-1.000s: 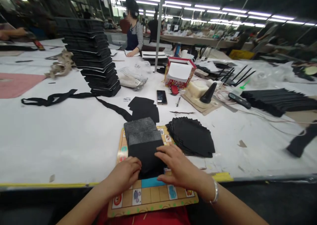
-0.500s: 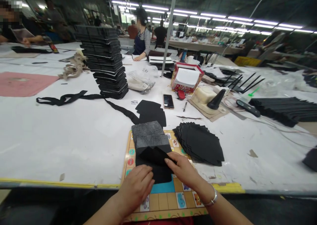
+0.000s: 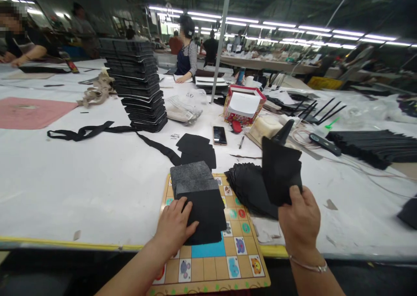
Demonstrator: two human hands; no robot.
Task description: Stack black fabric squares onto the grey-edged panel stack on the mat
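Observation:
A stack of black and grey felt pieces (image 3: 198, 192) lies on a wooden board with coloured picture squares (image 3: 224, 261) at the table's near edge. My left hand (image 3: 174, 226) rests flat on the stack's near left corner, fingers spread. My right hand (image 3: 299, 220) is raised to the right and pinches one black piece (image 3: 280, 172) upright. That piece hangs above a fanned pile of black pieces (image 3: 249, 187) lying on the white table (image 3: 81, 179) beside the board.
A tall stack of black sheets (image 3: 138, 83) stands at the back left, with a black strap (image 3: 97, 131) trailing from it. A phone (image 3: 220, 135), a red box (image 3: 244, 105), a pole (image 3: 220, 44) and black strips (image 3: 374, 142) lie beyond. Other people work at far tables.
My right hand has lifted one black piece off the stack and carried it right, above the fanned pile. My left hand stayed on the stack.

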